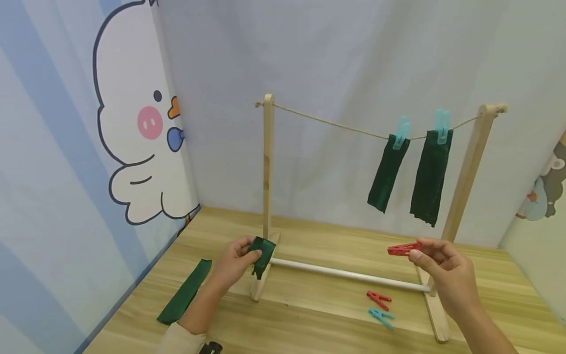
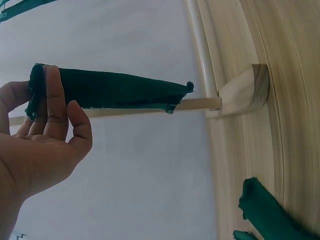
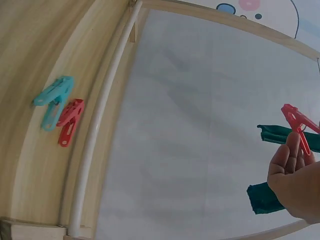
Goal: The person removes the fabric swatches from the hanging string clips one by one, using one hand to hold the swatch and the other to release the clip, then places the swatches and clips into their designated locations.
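A dark green cloth strip [image 1: 263, 254] is pinched by my left hand [image 1: 234, 263], near the left post of a small wooden clothesline. In the left wrist view that strip [image 2: 120, 89] stretches away from the fingers, its far end loose. My right hand [image 1: 451, 275] pinches a red clothespin [image 1: 403, 249] in front of the right post. Two green strips, one narrower [image 1: 388, 174] and one wider [image 1: 431, 179], hang on the rope [image 1: 329, 121], each under a light blue clothespin [image 1: 442, 127]. Another red clothespin [image 1: 379, 300] and a blue clothespin [image 1: 381, 317] lie on the table.
One more green strip [image 1: 185, 292] lies flat at the table's left. The rack has a left post [image 1: 267, 167], a right post [image 1: 467, 172] and a white bar [image 1: 349, 275] low between them. A pale curtain [image 1: 327, 59] stands behind, and a black object [image 1: 211, 348] shows at the bottom edge.
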{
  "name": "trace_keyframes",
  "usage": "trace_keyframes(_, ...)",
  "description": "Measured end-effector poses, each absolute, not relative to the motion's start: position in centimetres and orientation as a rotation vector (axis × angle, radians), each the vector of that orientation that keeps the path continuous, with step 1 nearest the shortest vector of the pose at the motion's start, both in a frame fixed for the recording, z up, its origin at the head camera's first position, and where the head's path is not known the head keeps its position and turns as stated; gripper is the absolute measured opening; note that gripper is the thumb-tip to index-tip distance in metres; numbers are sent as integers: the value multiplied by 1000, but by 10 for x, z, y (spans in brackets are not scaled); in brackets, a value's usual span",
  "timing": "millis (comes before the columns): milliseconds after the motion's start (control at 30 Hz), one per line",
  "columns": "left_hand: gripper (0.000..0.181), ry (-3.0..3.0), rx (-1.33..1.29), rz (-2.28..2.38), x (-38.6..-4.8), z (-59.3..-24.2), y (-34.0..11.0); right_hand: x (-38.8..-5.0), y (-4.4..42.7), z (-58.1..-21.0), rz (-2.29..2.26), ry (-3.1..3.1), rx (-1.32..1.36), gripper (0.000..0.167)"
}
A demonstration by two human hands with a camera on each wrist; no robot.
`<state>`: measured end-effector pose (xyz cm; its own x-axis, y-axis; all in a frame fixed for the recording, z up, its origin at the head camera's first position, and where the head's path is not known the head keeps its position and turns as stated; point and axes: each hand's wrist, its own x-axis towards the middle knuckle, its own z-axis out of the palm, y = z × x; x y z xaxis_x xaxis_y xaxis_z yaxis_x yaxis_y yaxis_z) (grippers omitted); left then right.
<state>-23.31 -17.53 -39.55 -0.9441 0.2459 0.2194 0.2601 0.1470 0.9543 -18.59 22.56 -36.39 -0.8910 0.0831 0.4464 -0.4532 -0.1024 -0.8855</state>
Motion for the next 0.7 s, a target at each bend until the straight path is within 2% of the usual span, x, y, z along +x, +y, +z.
trace_keyframes(300, 16, -2369, -421, -1952, -245, -406, -192, -183, 239, -408, 2179, -1848, 419, 25)
trace_keyframes(500, 16, -2369, -364, -1935, -255, -419, -195, -171, 235, -415, 2143, -2147, 284, 25)
trace_keyframes(700, 13, -2358, -260, -1953, -262, -432, -193, -168, 239, -423, 2160, -2401, 307, 23)
